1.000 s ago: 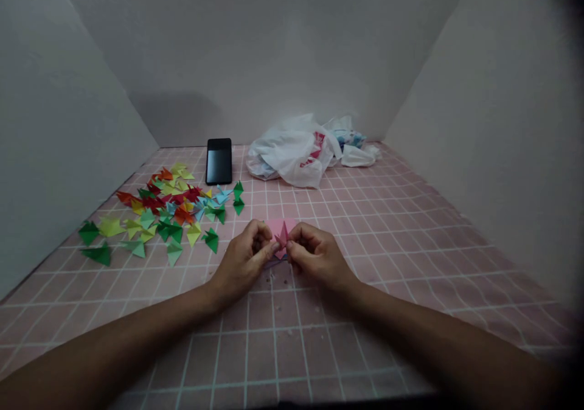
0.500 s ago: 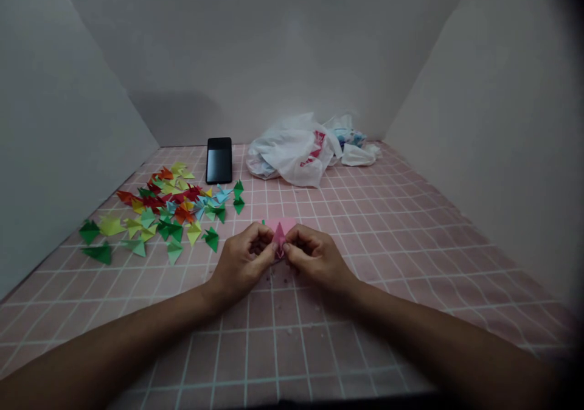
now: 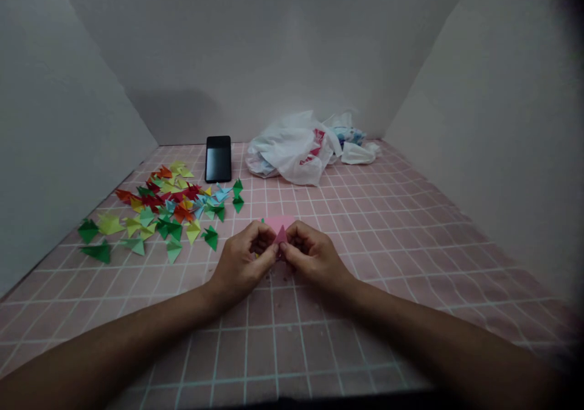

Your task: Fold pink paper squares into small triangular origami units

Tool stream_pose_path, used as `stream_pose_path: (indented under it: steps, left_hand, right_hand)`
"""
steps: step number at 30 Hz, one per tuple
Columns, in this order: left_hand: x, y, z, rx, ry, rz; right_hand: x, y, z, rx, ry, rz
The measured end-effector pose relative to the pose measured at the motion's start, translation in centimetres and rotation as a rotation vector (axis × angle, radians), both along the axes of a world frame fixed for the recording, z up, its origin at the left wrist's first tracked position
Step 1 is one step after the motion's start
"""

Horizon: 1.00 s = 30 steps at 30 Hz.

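Note:
My left hand (image 3: 241, 261) and my right hand (image 3: 309, 255) meet at the middle of the pink checked table (image 3: 410, 227). Both pinch a small pink folded paper piece (image 3: 281, 235) between thumb and fingertips, pressed close together. Just behind the fingers lies a flat stack of pink paper (image 3: 276, 221), partly hidden by the hands. To the left spreads a pile of several folded paper triangles (image 3: 168, 206) in green, yellow, red, orange and light blue.
A black phone (image 3: 218, 158) lies face up near the back wall. A crumpled white plastic bag (image 3: 296, 148) with more bags behind it sits at the back centre. White walls close in the table on the left, right and back.
The hands have drawn closer together and pressed the pink piece down smaller; less of it shows between the fingers. The view has shifted very slightly.

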<state>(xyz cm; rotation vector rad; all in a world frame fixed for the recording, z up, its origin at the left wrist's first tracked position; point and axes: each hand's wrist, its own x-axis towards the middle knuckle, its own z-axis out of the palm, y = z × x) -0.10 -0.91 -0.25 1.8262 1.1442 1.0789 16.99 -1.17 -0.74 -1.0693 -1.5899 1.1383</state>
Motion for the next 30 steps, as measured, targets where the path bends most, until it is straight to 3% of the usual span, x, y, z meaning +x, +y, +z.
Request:
stream_pose_path:
  steps: [9, 18, 30]
  left_hand:
    - [0.14, 0.04, 0.38, -0.170, -0.231, -0.061]
    - [-0.14, 0.17, 0.56, -0.201, -0.350, -0.106]
    - [-0.15, -0.04, 0.66, -0.334, -0.420, -0.155]
  right_hand:
    - [-0.15, -0.06, -0.07, 0.008, 0.148, 0.032]
    - [0.02, -0.18, 0.53, -0.055, 0.315, 0.079]
    - [0.31, -0.56, 0.51, 0.098, 0.250, 0.064]
